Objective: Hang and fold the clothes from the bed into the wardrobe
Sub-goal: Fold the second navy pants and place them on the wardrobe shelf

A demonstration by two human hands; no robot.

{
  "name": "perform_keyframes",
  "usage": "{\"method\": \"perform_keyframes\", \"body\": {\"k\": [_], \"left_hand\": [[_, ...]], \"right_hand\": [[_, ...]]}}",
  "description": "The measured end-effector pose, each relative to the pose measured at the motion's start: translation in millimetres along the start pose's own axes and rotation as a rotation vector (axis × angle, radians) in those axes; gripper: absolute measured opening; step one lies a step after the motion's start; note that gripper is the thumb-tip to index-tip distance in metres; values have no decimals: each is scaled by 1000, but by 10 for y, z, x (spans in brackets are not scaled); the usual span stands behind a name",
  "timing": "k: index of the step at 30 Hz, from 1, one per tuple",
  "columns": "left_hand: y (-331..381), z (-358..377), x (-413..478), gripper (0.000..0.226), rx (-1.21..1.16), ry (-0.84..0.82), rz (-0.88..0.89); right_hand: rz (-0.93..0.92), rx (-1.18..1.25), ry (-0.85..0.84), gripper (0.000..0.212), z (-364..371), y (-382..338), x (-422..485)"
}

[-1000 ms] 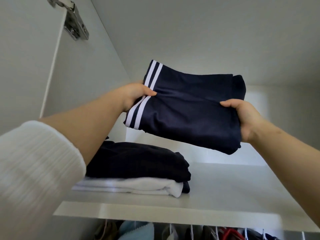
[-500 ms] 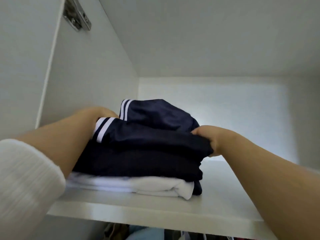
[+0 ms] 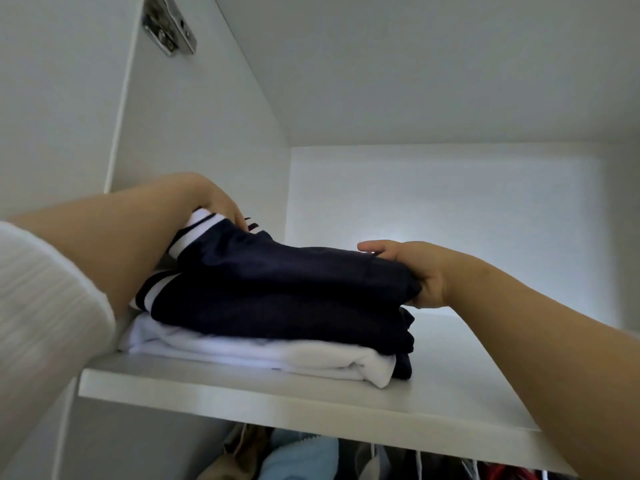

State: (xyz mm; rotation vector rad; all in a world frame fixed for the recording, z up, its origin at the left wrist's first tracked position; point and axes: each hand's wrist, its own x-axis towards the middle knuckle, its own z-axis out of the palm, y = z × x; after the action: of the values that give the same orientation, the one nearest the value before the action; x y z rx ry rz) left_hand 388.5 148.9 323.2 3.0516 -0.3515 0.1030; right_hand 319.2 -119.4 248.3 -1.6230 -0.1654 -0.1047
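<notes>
A folded navy garment with white stripes (image 3: 294, 268) lies on top of a stack on the wardrobe's upper shelf (image 3: 433, 403). Under it sit another navy striped garment (image 3: 277, 313) and a folded white one (image 3: 263, 351). My left hand (image 3: 214, 202) grips the top garment's striped left end, fingers on top. My right hand (image 3: 415, 271) pinches its right edge, thumb underneath. The stack stands at the left of the shelf, close to the side wall.
The white side wall (image 3: 194, 140) with a metal hinge (image 3: 169, 26) is on the left; the shelf's right half is bare. Below the shelf hang several clothes (image 3: 301, 455) on hangers.
From held in the air, the navy striped garment came down onto the stack. Both hands have pushed it flatter and further onto the pile, still holding its ends.
</notes>
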Motion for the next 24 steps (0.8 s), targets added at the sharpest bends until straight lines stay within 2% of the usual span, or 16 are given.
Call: {"method": "perform_keyframes", "body": {"k": [3,6,8,10,12,13,15,18,20,22,24], "left_hand": [[120,108,-101,25,37,-61,-61],[197,73,-212,29,-147,-135,-145],[209,46,-219,31,-40,-101,-142],[202,72,-210,36,111,31,-56],[157,119,-143,38,152,240,46],[137,169,-131,38,154,317,90],[101,306,-110,36,126,312,104],[100,405,-51,32,117,98,-29],[125,341,7,34,104,59,-101],[170,288,80,29,184,199,-93],[228,334,181,30,242,371,-9]], "right_hand": [[90,-3,-19,2,13,-13,-96],[41,19,-63,16,-12,-75,-185],[-40,11,-118,51,-20,-93,-217],[-83,-11,-164,66,33,-94,-233],[-80,23,-162,56,81,-103,-228],[-57,37,-145,41,106,-118,-230],[22,-45,-123,14,112,-114,-208],[70,-243,-75,16,75,-52,-177],[37,-296,59,17,47,-14,-126],[10,-307,145,24,26,8,-80],[18,-324,176,25,36,30,-18]]}}
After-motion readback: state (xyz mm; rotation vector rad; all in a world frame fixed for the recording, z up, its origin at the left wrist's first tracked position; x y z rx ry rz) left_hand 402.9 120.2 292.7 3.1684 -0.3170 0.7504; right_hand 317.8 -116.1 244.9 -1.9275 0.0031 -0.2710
